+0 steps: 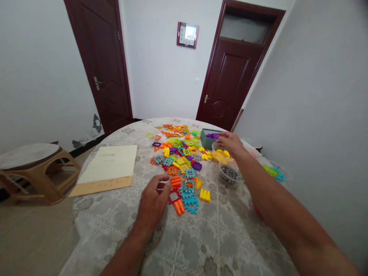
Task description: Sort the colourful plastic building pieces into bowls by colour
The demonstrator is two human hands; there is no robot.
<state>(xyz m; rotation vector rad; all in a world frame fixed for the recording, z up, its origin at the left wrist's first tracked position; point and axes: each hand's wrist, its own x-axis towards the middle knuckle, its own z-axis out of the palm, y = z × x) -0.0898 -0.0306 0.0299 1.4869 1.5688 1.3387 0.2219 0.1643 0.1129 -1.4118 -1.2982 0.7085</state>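
Observation:
My left hand (153, 197) rests on the table with its fingers loosely bent and a gap between thumb and forefinger. Its fingertips are right beside a red-orange block of joined tubes (175, 181); whether they touch it I cannot tell. My right hand (230, 143) reaches out over the near right corner of a green box (207, 142) that holds purple pieces (212, 136). Its fingers are stretched out, and I see nothing held in them. Below it is a clear tub of yellow pieces (220, 155).
A pile of colourful plastic building pieces (179, 161) spreads over the middle of the round table (161, 245). Right of it stands a tub of grey pieces (230, 173), partly behind my right forearm. A paper folder (110, 165) lies on the left; a stool (40, 168) stands beyond.

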